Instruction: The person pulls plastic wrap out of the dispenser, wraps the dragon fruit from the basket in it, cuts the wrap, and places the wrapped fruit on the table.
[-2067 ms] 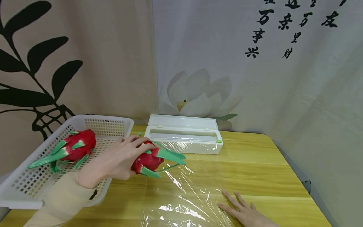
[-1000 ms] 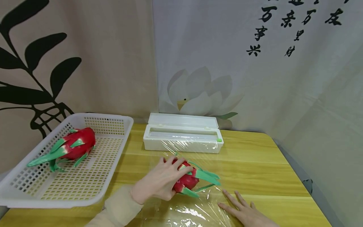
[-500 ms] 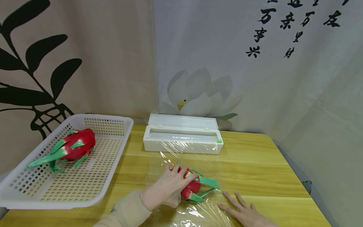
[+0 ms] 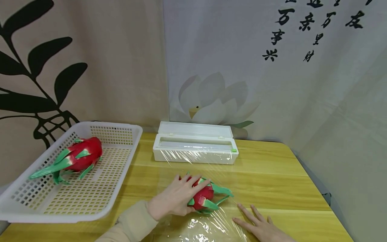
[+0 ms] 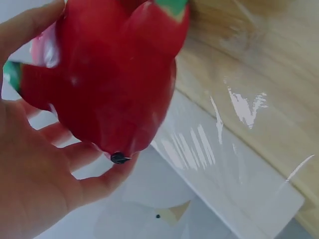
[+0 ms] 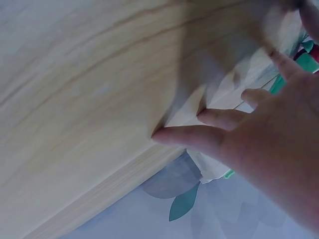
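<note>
White box [image 4: 158,154] stands nr rear of the table [image 4: 290,181], lid [image 4: 195,129] tipped back, film roll [image 4: 193,145] inside, small green tab [image 4: 233,150] at its R front; it blocks the way straight back from the work. Transparent film [image 4: 199,227] runs from it over the box front & down the wood toward the near side, creased & shiny. White basket [image 4: 123,179] takes up the L side, its raised, perforated wall btwn the film & a 2nd dragon fruit [image 4: 86,156], which lies inside w/ leaves pointing L. Cloth backdrop [image 4: 332,101], w/ printed lotus, leaves & characters, hangs just behind box & basket. Held dragon fruit [image 4: 206,197] is in the middle of the film, in front of box & apart from it, green leaf tips pointing R; can't tell exactly how its underside sits. L hand [image 4: 178,196] grips it from above & L, thumb one side, fingers curled round the other, opened approx as wide as the fruit body; pale sleeve [image 4: 133,222] crosses the gap btwn basket & film. R hand [image 4: 261,227] has fingers spread & nearly straight, tips resting at the film's R edge, pinching nothing. Edges: table's R edge slants from rear corner down to lower R, well apart from R hand; wood stretches btwn them, also R of box & as a narrower strip btwn basket & film. Basket's L end reaches the frame edge.
</note>
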Tool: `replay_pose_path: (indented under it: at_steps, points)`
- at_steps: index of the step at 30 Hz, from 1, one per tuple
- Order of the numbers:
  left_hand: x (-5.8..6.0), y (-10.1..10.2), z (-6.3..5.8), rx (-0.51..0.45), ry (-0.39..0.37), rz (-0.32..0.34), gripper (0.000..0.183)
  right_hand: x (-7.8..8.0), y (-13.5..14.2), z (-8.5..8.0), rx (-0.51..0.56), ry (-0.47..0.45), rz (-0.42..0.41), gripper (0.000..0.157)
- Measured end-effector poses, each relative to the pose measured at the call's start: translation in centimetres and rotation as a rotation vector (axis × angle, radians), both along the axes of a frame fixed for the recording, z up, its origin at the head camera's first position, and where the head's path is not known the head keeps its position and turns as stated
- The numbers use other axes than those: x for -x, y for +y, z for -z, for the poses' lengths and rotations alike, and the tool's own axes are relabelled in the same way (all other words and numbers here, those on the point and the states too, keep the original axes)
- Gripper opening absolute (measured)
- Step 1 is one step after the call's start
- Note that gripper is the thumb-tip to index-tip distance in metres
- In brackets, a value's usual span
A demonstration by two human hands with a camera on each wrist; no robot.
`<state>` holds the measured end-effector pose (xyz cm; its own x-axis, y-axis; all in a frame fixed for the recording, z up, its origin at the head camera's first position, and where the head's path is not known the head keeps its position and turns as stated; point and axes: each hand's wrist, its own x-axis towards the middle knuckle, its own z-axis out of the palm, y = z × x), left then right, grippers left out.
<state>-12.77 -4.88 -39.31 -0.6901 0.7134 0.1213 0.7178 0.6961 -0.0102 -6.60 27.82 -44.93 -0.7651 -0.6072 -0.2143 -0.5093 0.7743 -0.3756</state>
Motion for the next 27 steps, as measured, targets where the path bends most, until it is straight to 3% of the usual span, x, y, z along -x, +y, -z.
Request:
replay_pose_path:
  at_steps: [6, 11, 16, 18, 23, 25, 27]
  points:
    - [0.5, -0.8, 0.8, -0.072, -0.024, 0.051, 0.082, 0.0, 0.8, 0.5, -0.003, -0.001, 0.003, 0.072]
    - [0.7, -1.9, 1.1, -0.131, -0.056, 0.085, 0.073, 0.2, 2.3, 1.1, 0.024, 0.072, -0.062, 0.070]
    - [0.6, -3.4, 1.1, -0.170, -0.055, 0.111, 0.064, 0.3, 3.0, 0.4, 0.007, 0.162, -0.126, 0.065]
    - [0.4, -4.1, 1.1, -0.208, -0.035, 0.142, 0.062, 0.4, 2.9, -0.3, -0.002, 0.205, -0.123, 0.061]
    - [-0.5, -5.8, 1.3, -0.304, 0.104, 0.243, 0.060, 0.7, 2.1, -1.9, 0.020, 0.176, -0.029, 0.053]
    - [-0.9, -6.5, 1.6, -0.339, 0.165, 0.285, 0.057, 0.9, 1.8, -2.2, 0.058, 0.161, -0.028, 0.050]
    - [-1.5, -7.2, 1.9, -0.387, 0.168, 0.319, 0.049, 1.1, 1.6, -2.3, 0.104, 0.162, -0.067, 0.046]
